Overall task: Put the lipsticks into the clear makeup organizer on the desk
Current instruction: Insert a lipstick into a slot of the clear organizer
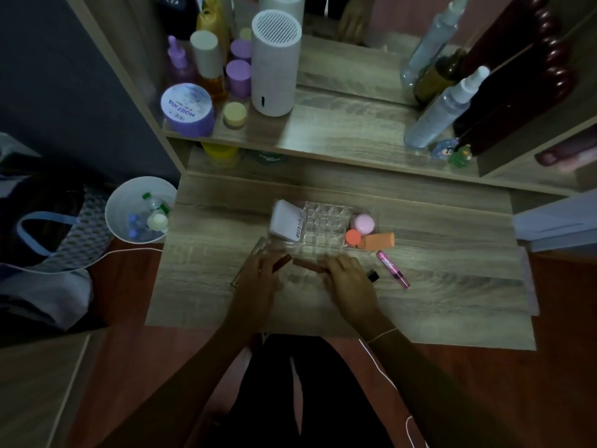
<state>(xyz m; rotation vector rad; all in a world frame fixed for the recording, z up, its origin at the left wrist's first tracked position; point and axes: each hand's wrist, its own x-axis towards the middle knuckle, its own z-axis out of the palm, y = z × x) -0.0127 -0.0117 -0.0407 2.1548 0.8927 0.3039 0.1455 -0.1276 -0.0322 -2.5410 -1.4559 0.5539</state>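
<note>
Setting: a dim room with a wood-grain vanity desk and a raised shelf along its back edge, a mirror above that.
Hard to see: the light is low and both hands are motion-blurred; a clear tube-like item at the left hand's outer side, towards the desk's left edge, is too faint to name; a small black item is half hidden behind the right hand.
Left hand: fingers curled round a reddish-brown lipstick, low over the desk just in front of the organizer.
Right hand: fingers bent onto the end of a second reddish-brown lipstick lying along the organizer's front edge; whether it grips or only touches, I cannot tell.
Clear makeup organizer: mid-desk, its grid cells look bare; a white compact case leans against its left side.
Beside organizer, right: a pink round sponge case, an orange cap and an orange tube, touching one another.
Pink lip tube: lies on the desk near the right hand.
White bin: on the floor at the desk's left edge, holding small bottles.
Shelf, left corner: a purple jar and a white cylinder with a grille top.
</note>
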